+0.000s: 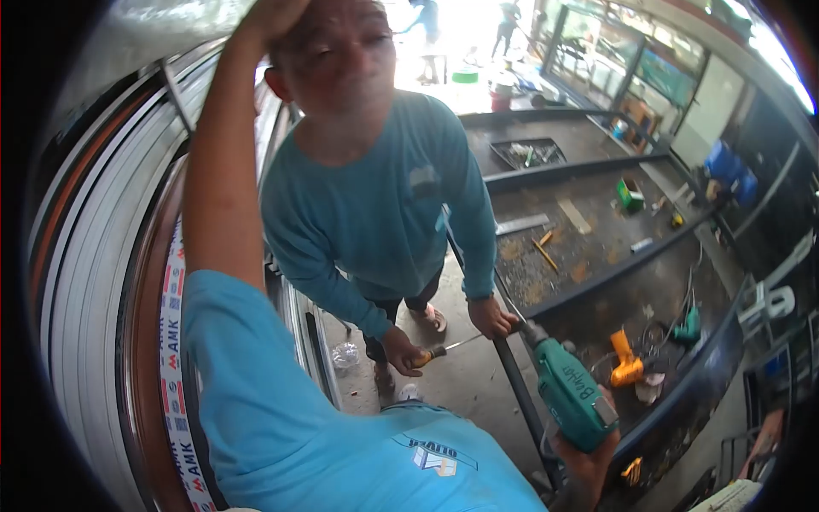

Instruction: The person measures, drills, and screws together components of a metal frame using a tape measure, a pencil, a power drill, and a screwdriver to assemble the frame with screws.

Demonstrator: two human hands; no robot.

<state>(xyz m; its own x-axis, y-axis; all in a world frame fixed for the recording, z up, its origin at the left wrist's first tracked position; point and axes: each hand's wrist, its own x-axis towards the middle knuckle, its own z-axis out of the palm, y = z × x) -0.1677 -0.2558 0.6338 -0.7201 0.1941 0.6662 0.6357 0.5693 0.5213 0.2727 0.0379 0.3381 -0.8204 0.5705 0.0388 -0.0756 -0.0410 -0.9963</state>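
Note:
In my right hand (595, 456) is a green power drill (570, 392) with handwriting on its body, its chuck pointing up and away from me. The drill's front end is beside a long dark metal bar (522, 388), close to a co-worker's hand (490, 318) resting on that bar. The co-worker's other hand (399, 350) holds a screwdriver (428, 356) with a yellow and black handle. My left arm is raised, and my left hand (277, 13) is cut off by the top edge, its fingers hidden.
Dark metal frames (572, 175) extend across the right side. On the dark surface are a yellow power tool (627, 358), another green drill (688, 324), a green box (630, 194) and a black tray (527, 154). Long metal profiles (94, 282) line the left. A co-worker stands close in front.

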